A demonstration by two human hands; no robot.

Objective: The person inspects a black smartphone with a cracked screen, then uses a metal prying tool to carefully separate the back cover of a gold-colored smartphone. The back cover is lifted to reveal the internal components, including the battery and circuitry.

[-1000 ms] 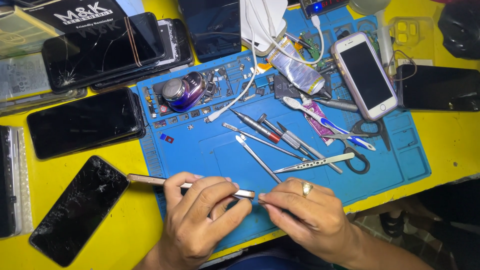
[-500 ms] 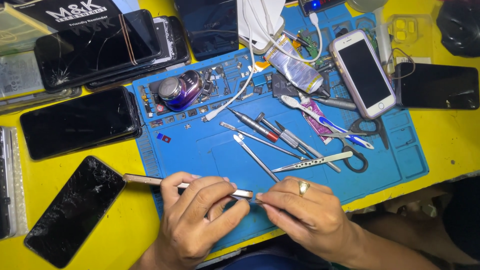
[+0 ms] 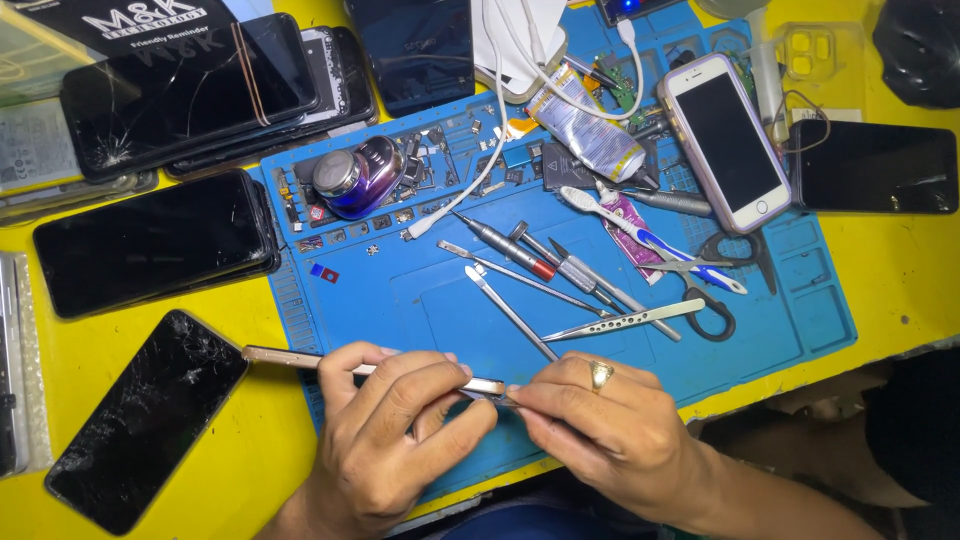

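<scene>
Fingertips of the right hand pinch together on a thin metal tool tip, mostly hidden, pressed against the right end of a slim gold-edged phone held on its edge. The left hand is clamped around that phone, fingers curled over its top edge and thumb beneath, near the same end. The phone's long axis runs left to right, its free end pointing left over the yellow tabletop, so the right hand meets it end-on while the left grips it from the side. Both hands are low over the near edge of a blue silicone work mat. Just beyond them lie slim steel tweezers and a red-banded screwdriver. A black phone with a cracked screen lies left of the left hand.
</scene>
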